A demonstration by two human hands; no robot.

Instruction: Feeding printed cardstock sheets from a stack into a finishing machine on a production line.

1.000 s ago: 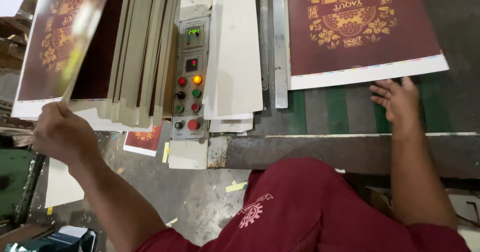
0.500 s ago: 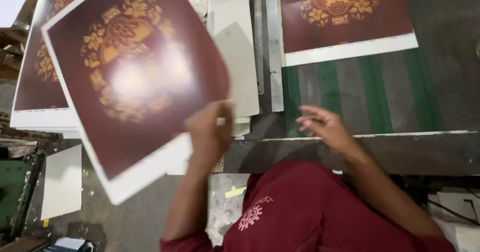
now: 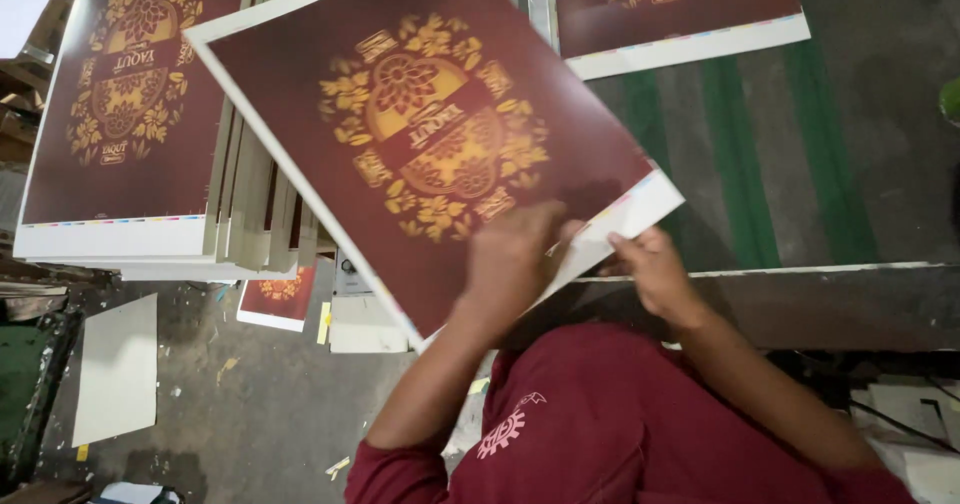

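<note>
A large printed sheet (image 3: 430, 134), dark maroon with a gold floral emblem and a white margin, is held tilted in the air before me. My left hand (image 3: 515, 259) grips its lower edge from on top. My right hand (image 3: 650, 269) pinches the white corner margin at the sheet's right end. A stack of like sheets (image 3: 130, 114) stands at the left. Another maroon sheet (image 3: 670, 9) lies flat on the machine bed at the top right.
The grey machine bed (image 3: 850, 164) with green belts (image 3: 735, 154) runs to the right, ending in a pale front edge. White boards (image 3: 115, 369) and a small maroon print (image 3: 280, 299) lie on the concrete floor at the lower left.
The sheet has swung from the left stack to the middle, over the control panel. My right hand left the bed and took the sheet's corner; my left hand shifted right along its edge.
</note>
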